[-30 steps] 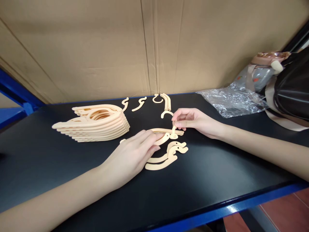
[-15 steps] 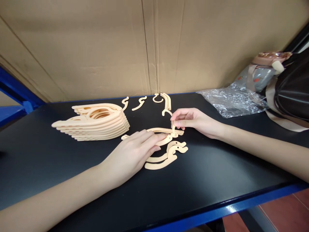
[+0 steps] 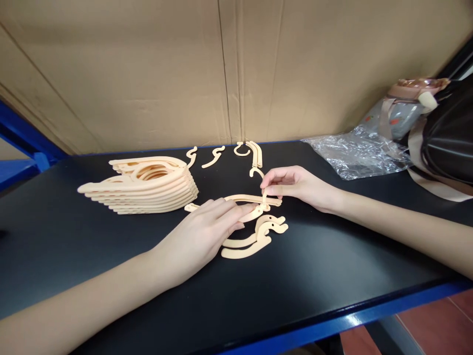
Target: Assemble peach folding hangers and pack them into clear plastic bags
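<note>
On the black tabletop [image 3: 111, 256] my left hand [image 3: 201, 236] lies with its fingers pressed down on a cream plastic hanger arm [image 3: 244, 199]. My right hand [image 3: 291, 185] pinches a small cream hook piece [image 3: 257, 172] upright at the joint of that arm. Just in front of the hands lie loose curved hanger arms [image 3: 254, 236]. A stack of finished cream hangers [image 3: 148, 187] sits to the left of my left hand.
Loose hooks and arm pieces [image 3: 236, 153] lie along the back edge by the cardboard wall [image 3: 221, 69]. A crumpled clear plastic bag [image 3: 354, 153] and a dark bag with a tan strap [image 3: 443, 138] fill the right side. The table's blue front rim [image 3: 369, 318] runs below.
The hook piece in my right hand has lifted slightly and turned more upright over the joint. My left hand has stayed pressed on the arm, which has shifted a little left.
</note>
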Demonstrator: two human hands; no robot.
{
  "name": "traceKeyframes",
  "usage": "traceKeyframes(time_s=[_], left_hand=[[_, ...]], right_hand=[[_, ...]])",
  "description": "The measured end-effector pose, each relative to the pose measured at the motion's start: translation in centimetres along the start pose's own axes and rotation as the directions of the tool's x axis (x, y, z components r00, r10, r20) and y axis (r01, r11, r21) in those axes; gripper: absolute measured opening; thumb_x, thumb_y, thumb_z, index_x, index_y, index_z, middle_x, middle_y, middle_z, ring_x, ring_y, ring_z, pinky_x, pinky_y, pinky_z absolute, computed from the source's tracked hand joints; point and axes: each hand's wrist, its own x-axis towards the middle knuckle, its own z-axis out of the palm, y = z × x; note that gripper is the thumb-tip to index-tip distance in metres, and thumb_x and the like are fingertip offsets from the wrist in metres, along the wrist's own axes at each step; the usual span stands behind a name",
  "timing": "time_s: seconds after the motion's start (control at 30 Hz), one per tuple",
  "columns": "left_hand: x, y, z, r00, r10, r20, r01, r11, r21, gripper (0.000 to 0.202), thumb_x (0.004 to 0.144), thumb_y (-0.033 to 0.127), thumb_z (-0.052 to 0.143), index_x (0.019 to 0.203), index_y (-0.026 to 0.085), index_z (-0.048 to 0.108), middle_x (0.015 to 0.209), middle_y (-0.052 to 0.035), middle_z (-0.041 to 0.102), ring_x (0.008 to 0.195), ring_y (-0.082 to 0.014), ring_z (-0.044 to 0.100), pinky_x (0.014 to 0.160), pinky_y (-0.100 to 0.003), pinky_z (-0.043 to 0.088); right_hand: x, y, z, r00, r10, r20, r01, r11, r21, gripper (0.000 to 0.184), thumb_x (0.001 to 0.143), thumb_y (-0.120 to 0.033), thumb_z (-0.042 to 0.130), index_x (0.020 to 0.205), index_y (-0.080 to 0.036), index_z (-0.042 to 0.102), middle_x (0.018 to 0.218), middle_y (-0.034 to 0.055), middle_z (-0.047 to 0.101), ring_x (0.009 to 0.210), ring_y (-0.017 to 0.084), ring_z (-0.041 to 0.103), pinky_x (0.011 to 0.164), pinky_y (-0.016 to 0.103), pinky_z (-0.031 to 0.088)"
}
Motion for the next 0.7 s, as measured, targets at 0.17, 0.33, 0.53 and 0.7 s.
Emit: traceKeyframes(time_s=[0.17, 0.33, 0.53, 0.7], left_hand=[[0.11, 0.07, -0.14, 0.999, 0.008, 0.039, -0.008, 1.0, 0.001, 0.031, 0.101, 0.012, 0.037, 0.125, 0.017, 0.055, 0.099, -0.0055, 0.067, 0.089, -0.0171, 0.062, 0.076, -0.029, 0.046], [-0.22, -0.23, 0.0, 0.999, 0.022, 0.049, -0.022, 1.0, 0.005, 0.042, 0.097, 0.005, 0.038, 0.134, 0.019, 0.049, 0.096, -0.0032, 0.066, 0.091, -0.0166, 0.061, 0.075, -0.028, 0.045], [-0.32, -0.27, 0.01, 0.998, 0.062, 0.015, -0.063, 0.997, 0.05, 0.046, 0.093, 0.001, 0.039, 0.136, 0.015, 0.047, 0.094, -0.0038, 0.065, 0.089, -0.0166, 0.062, 0.073, -0.026, 0.048], [-0.27, -0.11, 0.02, 0.999, 0.04, 0.017, -0.042, 0.992, 0.12, 0.044, 0.094, 0.003, 0.037, 0.135, 0.013, 0.05, 0.094, -0.0062, 0.068, 0.088, -0.0184, 0.065, 0.071, -0.028, 0.051]], right_hand=[[-0.1, 0.01, 0.26, 1.0, 0.007, -0.001, -0.007, 1.0, -0.017, 0.02, 0.078, -0.036, 0.076, 0.09, -0.02, 0.07, 0.081, -0.0019, 0.068, 0.075, 0.012, 0.063, 0.075, 0.029, 0.049], [-0.29, -0.1, 0.4, 0.999, 0.003, -0.04, -0.006, 0.997, -0.071, 0.023, 0.077, -0.039, 0.076, 0.089, -0.02, 0.07, 0.081, -0.0012, 0.069, 0.076, 0.014, 0.064, 0.077, 0.032, 0.049], [-0.39, -0.28, 0.53, 0.996, -0.067, -0.057, 0.061, 0.994, -0.093, 0.02, 0.079, -0.035, 0.075, 0.085, -0.019, 0.064, 0.081, -0.0024, 0.067, 0.076, 0.012, 0.063, 0.077, 0.03, 0.049], [-0.33, -0.11, 0.5, 0.992, -0.108, -0.071, 0.099, 0.988, -0.117, 0.02, 0.081, -0.034, 0.073, 0.083, -0.019, 0.058, 0.081, -0.0019, 0.063, 0.076, 0.013, 0.061, 0.077, 0.031, 0.05]])
